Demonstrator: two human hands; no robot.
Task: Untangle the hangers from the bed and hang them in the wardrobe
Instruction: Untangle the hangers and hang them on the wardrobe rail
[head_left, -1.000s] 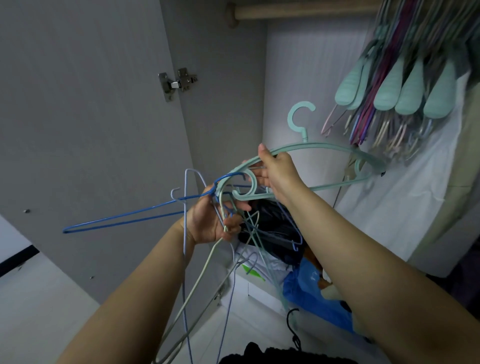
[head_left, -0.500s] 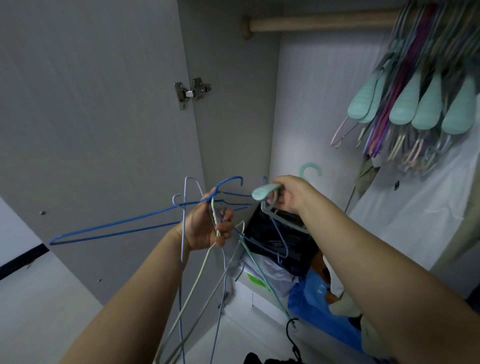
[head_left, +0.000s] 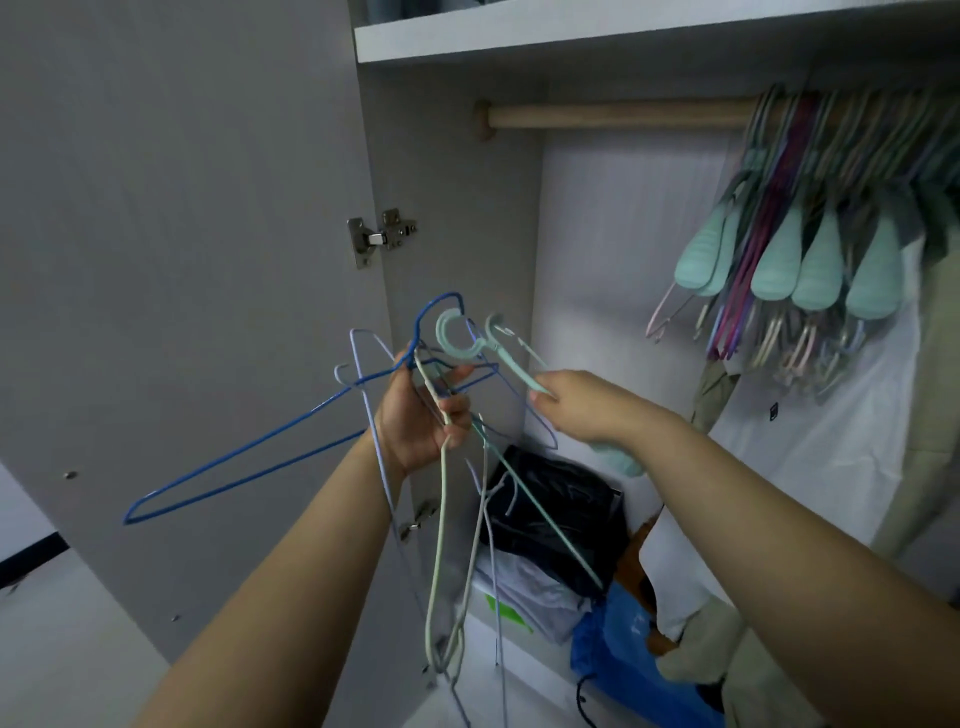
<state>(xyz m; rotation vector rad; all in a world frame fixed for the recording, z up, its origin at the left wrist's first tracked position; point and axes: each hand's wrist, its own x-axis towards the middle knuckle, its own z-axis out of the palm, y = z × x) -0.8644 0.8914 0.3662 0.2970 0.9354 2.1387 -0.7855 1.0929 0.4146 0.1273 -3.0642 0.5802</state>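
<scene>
My left hand (head_left: 423, 415) grips a tangled bunch of wire hangers (head_left: 457, 519) in front of the open wardrobe. A dark blue wire hanger (head_left: 249, 452) sticks out of the bunch to the left, and pale ones dangle below. My right hand (head_left: 587, 408) holds a mint plastic hanger (head_left: 511, 358) by its arm, its hook (head_left: 452, 338) up near the bunch. The wooden rail (head_left: 613, 115) runs across the top of the wardrobe, with several hangers (head_left: 810, 249) hung at its right end.
The open wardrobe door (head_left: 182, 260) stands at left with a metal hinge (head_left: 382, 239). A shelf (head_left: 571, 31) lies above the rail. On the wardrobe floor sit a black bag (head_left: 561, 509), folded clothes (head_left: 524, 587) and a blue bag (head_left: 623, 665). A white garment (head_left: 831, 441) hangs at right.
My view has tilted up, so the rail and shelf show. The mint hanger was swung from flat and level to hook-up beside the bunch, my right hand gripping its arm.
</scene>
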